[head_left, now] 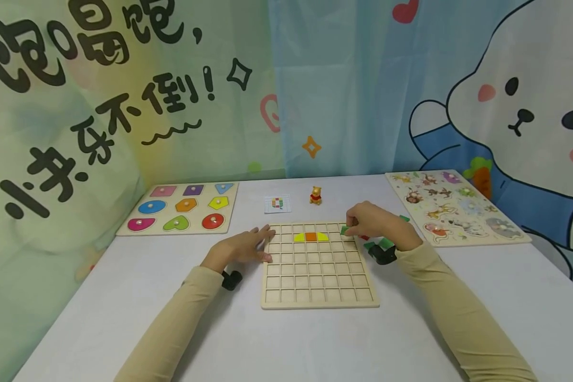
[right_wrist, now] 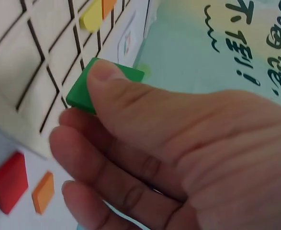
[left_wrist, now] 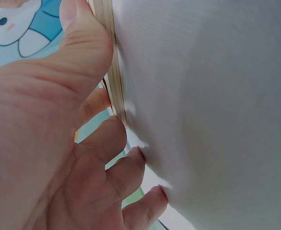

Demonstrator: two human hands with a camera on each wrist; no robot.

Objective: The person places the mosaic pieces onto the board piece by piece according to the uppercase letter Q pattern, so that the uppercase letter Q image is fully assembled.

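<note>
A wooden grid board (head_left: 320, 284) lies on the white table. In its upper rows an orange square (head_left: 311, 237) sits between two yellow rounded pieces (head_left: 299, 237). My right hand (head_left: 373, 220) pinches a green square tile (right_wrist: 82, 91) between thumb and index finger, over the board's upper right corner. The other fingers of that hand are loosely bent below the tile. Along the board's left edge rests my left hand (head_left: 241, 246), thumb and fingers spread, touching the wooden side (left_wrist: 115, 81).
Beside the board's right edge lie loose tiles, among them a red one (right_wrist: 9, 182) and an orange one (right_wrist: 43, 192). Behind stand a small pattern card (head_left: 277, 203) and a bear figurine (head_left: 315, 195). A shape puzzle (head_left: 124, 231) lies left, an animal puzzle (head_left: 468, 240) right.
</note>
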